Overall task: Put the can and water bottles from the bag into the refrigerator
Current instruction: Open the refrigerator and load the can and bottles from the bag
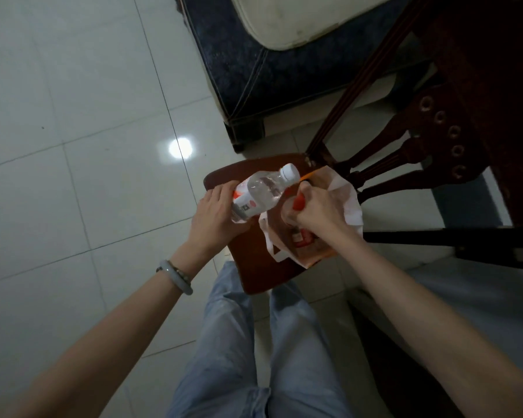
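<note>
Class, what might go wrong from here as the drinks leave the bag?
The left hand holds the tilted water bottle by its lower end; it might slip and drop.
The right hand grips an orange-red item at the mouth of the bag, which lies loose on the chair seat; a tug might drag it off.

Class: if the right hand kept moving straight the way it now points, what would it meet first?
Probably the water bottle that the left hand holds, just ahead of the right hand at the bag; depth is unclear, so it might pass beneath.
</note>
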